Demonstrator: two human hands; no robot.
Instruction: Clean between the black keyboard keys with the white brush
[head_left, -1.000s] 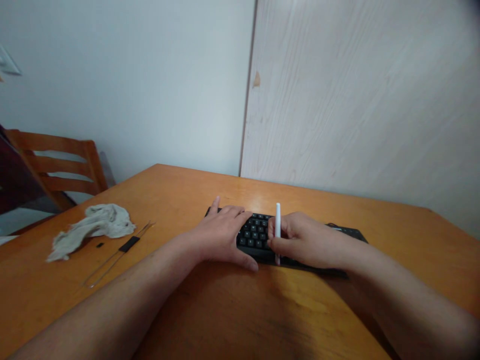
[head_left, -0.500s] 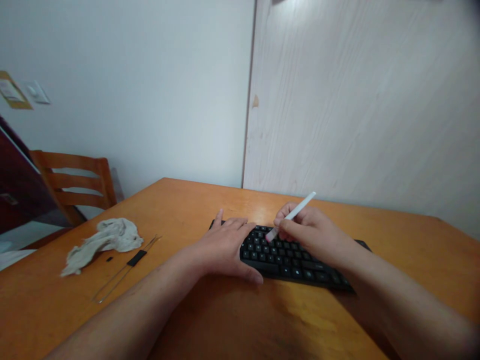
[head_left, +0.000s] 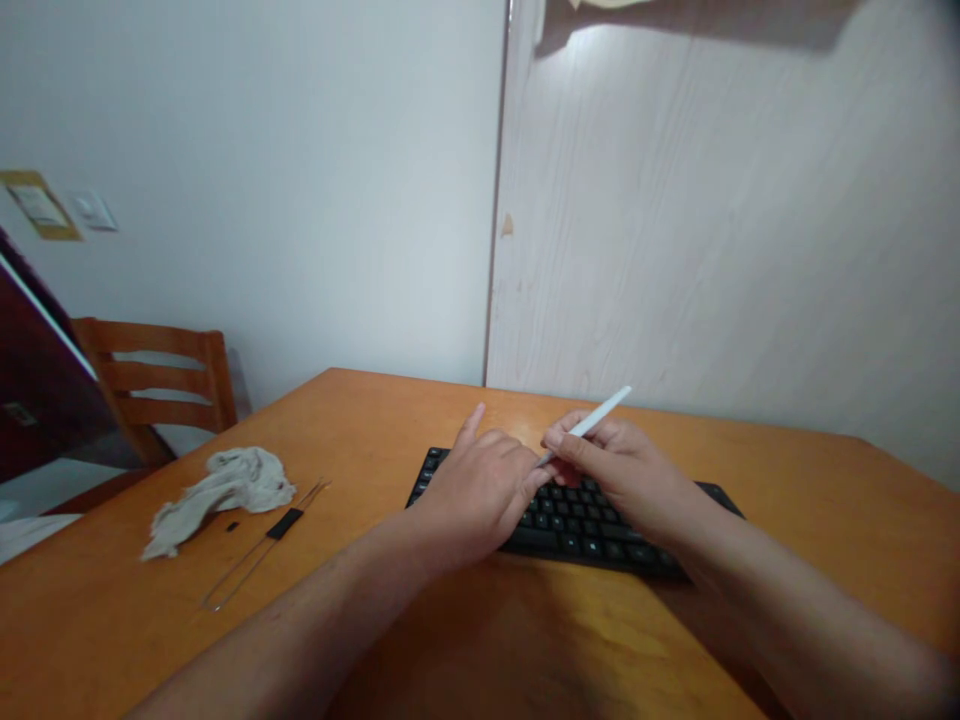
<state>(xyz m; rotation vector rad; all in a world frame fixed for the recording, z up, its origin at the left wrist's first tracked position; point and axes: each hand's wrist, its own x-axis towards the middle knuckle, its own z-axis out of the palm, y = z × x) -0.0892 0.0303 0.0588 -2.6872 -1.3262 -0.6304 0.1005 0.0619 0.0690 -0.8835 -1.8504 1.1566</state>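
Observation:
A black keyboard [head_left: 566, 525] lies on the wooden table under both hands. My right hand [head_left: 611, 455] grips a slim brush by its white handle [head_left: 604, 410], which slants up to the right above the keys. Over the keyboard's left half, my left hand [head_left: 491, 485] has its thumb and forefinger closed around the lower end of the brush, with the little finger raised. The brush tip is hidden by these fingers.
On the table's left lie a crumpled pale cloth [head_left: 225, 495], a wire keycap puller [head_left: 283, 524] with a black middle, and a small black piece [head_left: 232, 527], perhaps a keycap. A wooden chair [head_left: 161, 378] stands beyond the left edge. A wall [head_left: 390, 200] rises behind.
My left hand has lifted from lying spread on the keyboard and moved right to pinch the brush's lower end. The pinkish brush tip, visible on the keys before, is now covered.

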